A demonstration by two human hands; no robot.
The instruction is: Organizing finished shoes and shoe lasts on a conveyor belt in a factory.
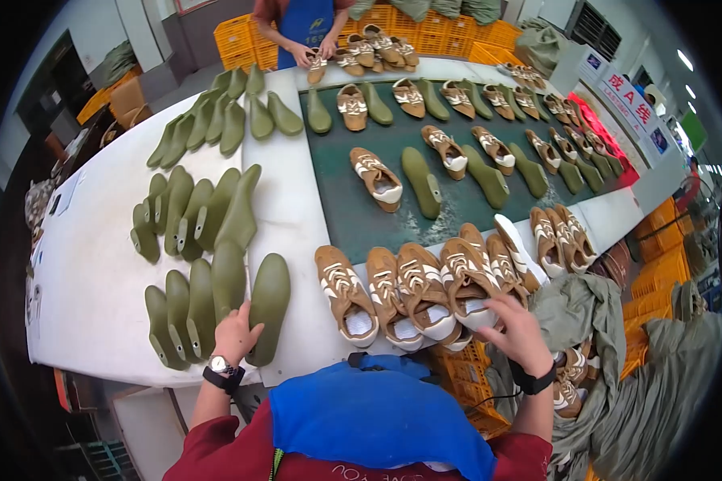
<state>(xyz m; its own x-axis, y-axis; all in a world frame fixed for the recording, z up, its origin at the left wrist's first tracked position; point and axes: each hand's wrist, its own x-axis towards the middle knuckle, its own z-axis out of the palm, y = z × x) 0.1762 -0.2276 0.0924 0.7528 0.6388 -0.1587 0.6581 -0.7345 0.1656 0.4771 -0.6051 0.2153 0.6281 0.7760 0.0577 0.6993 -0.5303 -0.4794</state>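
Observation:
On the white table at left, my left hand (237,335) closes around the lower end of an olive-green shoe last (229,276). Another green last (269,305) lies just right of that hand, close to the thumb. Across the table, my right hand (518,330) grips the heel of a brown sneaker (467,272) with white stripes, its fingers and thumb at the shoe's opening. This sneaker is in a tight row with other brown sneakers (345,289) along the near edge. A white-soled sneaker (520,250) leans on its side at the row's right.
A dark green conveyor belt (349,216) carries rows of sneakers and lasts. Several lasts (188,212) stand grouped at left. Another person's hands (313,58) hold a sneaker at the far side. Orange crates (465,373) and grey-green cloth (573,309) are by my right side.

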